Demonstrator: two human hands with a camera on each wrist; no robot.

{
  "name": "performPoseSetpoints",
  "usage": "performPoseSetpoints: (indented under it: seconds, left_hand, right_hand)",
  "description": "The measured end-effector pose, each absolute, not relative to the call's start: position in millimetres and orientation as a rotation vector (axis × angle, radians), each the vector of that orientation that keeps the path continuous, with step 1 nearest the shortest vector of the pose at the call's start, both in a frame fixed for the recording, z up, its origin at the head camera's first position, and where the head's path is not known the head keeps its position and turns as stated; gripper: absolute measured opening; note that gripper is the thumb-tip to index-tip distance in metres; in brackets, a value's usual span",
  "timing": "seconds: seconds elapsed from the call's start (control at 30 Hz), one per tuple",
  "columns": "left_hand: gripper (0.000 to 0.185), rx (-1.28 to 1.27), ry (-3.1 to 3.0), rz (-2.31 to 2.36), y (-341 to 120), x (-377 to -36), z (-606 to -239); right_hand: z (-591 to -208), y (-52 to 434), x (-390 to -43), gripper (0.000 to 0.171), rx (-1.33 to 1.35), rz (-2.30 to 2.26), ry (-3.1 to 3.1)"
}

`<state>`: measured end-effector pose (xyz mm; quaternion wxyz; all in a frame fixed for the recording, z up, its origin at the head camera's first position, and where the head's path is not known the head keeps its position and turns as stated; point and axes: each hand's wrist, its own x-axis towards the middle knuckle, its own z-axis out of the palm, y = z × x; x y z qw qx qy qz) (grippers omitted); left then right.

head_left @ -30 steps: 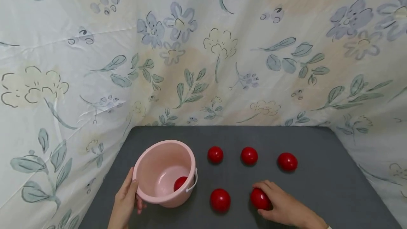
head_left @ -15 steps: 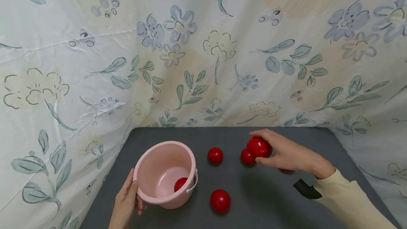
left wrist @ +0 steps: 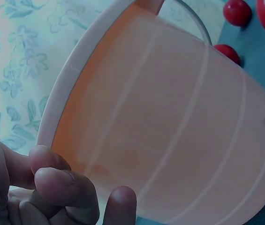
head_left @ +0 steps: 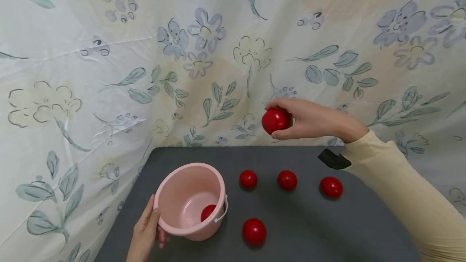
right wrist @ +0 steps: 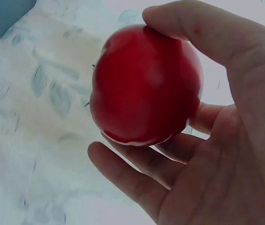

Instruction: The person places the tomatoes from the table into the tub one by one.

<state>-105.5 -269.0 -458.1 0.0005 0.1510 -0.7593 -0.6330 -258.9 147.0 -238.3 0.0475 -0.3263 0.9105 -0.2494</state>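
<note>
The right hand (head_left: 309, 118) holds a red ball (head_left: 276, 120) in the air, above the far edge of the grey worktop (head_left: 364, 221). In the right wrist view the thumb (right wrist: 202, 28) lies over the top of the ball and the curled fingers (right wrist: 137, 173) cup it from beneath, so the hand is clamped on the ball with nothing else supporting it.

The pink bucket (head_left: 171, 197) lies below the held ball, to its left and nearer the person. Its mouth faces upward and is tipped slightly toward the person. One red ball inside the bucket (head_left: 207, 212) rests against its lower wall. The wire handle (head_left: 221, 213) hangs down on the side facing the right hand.

The left hand (head_left: 145, 231) grips the bucket on the side away from the right hand. The thumb rests at the rim and the fingers (left wrist: 66, 187) curl against the outer wall, as the left wrist view shows. The left hand is therefore the nearer one to the bucket, and the right hand is well apart from it.

Four loose red balls lie on the worktop below the right hand: a row of three (head_left: 287, 180) and, nearer the person, a single ball (head_left: 254, 232) just beside the bucket. A ball has no long axis, so grip orientation is not critical; the bucket opening sets the direction.
</note>
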Motion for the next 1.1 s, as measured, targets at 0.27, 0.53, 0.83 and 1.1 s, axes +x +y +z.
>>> performPoseSetpoints:
  seconds: [0.27,0.53,0.83,1.1]
  left_hand:
    - [0.062,0.45,-2.407,-1.988,-269,-106,-459]
    - [0.062,0.457,-2.431,-1.947,-270,-105,-458]
    - [0.061,0.535,-2.455,-1.944,-269,-108,-455]
    - [0.061,0.619,-2.477,-1.967,-270,-108,-457]
  right_hand:
    - [-246,80,-261,0.065,-1.147,-0.719,2.658]
    - [-262,9,-251,0.062,-1.373,-0.67,2.535]
    - [-254,-44,-247,0.063,-1.53,-0.683,2.345]
    - [-296,-69,-247,0.067,-1.467,-0.632,2.284]
